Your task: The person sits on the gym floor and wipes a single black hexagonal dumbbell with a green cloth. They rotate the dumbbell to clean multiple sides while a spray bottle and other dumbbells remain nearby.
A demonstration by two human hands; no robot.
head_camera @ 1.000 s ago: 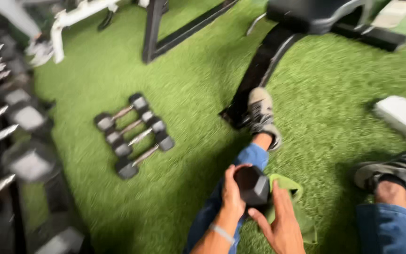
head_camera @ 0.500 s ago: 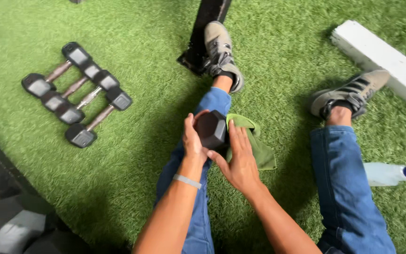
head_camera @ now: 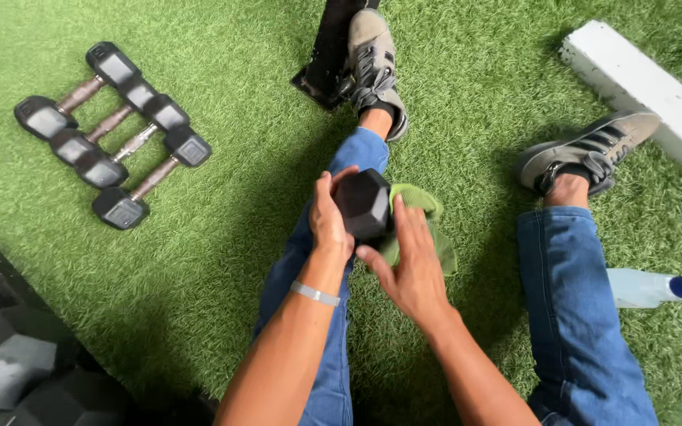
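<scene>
I sit on green artificial turf with both legs in blue jeans stretched out. My left hand [head_camera: 328,219] grips a black hex dumbbell [head_camera: 363,205] held upright over my left shin. My right hand [head_camera: 409,264] presses a green cloth [head_camera: 428,229] against the dumbbell's right side, fingers spread over the cloth. The dumbbell's lower head and handle are hidden by my hands.
Three small hex dumbbells [head_camera: 112,134] lie side by side on the turf at upper left. A black bench foot [head_camera: 327,55] sits by my left shoe. A white block [head_camera: 645,87] lies upper right. A spray bottle [head_camera: 657,285] lies at right. Large black dumbbells [head_camera: 17,371] fill the lower left.
The view has swung down and left, bringing my legs and hands to the centre. My hands have stayed on the dumbbell, with the right hand shifting over the cloth.
</scene>
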